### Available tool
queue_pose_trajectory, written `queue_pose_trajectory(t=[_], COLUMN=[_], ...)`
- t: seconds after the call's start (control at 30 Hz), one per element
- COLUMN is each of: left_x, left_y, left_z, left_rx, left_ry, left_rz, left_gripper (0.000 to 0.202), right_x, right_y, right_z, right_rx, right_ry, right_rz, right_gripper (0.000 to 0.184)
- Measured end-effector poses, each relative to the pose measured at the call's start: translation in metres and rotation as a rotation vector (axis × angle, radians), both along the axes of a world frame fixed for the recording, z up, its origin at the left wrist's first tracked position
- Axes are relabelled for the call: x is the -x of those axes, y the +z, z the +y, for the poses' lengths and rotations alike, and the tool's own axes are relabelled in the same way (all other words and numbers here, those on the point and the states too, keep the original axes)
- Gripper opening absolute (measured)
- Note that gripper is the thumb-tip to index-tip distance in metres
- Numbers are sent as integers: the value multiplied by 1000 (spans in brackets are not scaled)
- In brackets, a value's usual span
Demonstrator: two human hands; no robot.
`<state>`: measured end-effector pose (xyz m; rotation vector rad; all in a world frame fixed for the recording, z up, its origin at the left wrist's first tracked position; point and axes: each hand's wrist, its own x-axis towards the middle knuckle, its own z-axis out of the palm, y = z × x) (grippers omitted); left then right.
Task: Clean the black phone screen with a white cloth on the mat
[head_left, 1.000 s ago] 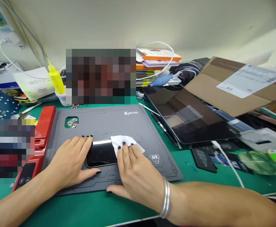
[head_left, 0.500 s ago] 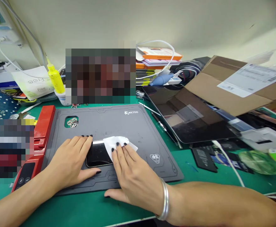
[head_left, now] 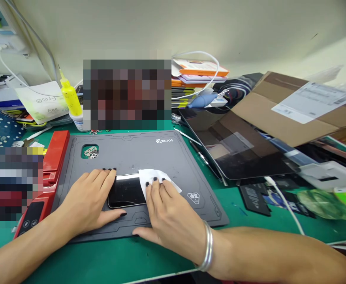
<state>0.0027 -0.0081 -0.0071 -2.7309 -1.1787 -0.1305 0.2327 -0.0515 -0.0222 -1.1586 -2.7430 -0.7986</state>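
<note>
We catalogue this bench from left to right, placing every item against the grey WKTOO repair mat [head_left: 131, 152], which lies on a green cutting mat [head_left: 102, 262].

Left of the repair mat, we record a blue circuit board [head_left: 1, 132] beyond its far-left corner and a long red unit [head_left: 56, 156] just beside its left edge. Beyond the far-left corner stand a yellow glue bottle [head_left: 70, 96] and a white printed sheet [head_left: 41, 102].

On the repair mat, we note a small circuit part [head_left: 90, 152] in the cut-out window near the far edge. Nearer the front, a black glass-faced phone [head_left: 125, 191] lies flat. Our left hand [head_left: 85, 201] sits at the phone's left end, fingers at its far edge and thumb just beside its near edge, spread apart, not clamped. A white wipe [head_left: 158, 179] lies across the phone's right end, and our right hand [head_left: 170, 213] presses it down with open, flat fingers. A silver bangle [head_left: 208, 246] circles that wrist, beyond the mat's near edge.

Right of the repair mat, we list a slim screwdriver [head_left: 202, 157], a dark tablet [head_left: 235, 146], a cardboard box [head_left: 282, 110] and a white cable [head_left: 285, 207].
</note>
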Motion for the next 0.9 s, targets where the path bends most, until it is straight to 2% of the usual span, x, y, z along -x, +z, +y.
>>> queue_pose_trajectory(t=[0.27, 0.43, 0.57, 0.73, 0.9], left_x=[-3, 4, 10, 10, 8], left_y=[0, 5, 7, 4, 5], left_z=[-1, 2, 5, 6, 6], left_rx=[20, 92, 161, 124, 103], left_ry=[8, -1, -13, -20, -31], left_rz=[11, -69, -104, -113, -107], left_gripper=[78, 77, 66, 59, 59], right_x=[0, -1, -1, 1, 0], right_y=[0, -1, -2, -2, -2], right_z=[12, -2, -5, 10, -1], right_rx=[37, 65, 41, 35, 55], right_ry=[-18, -57, -21, -55, -33], right_rz=[8, 2, 26, 1, 11], right_gripper=[109, 114, 114, 110, 117])
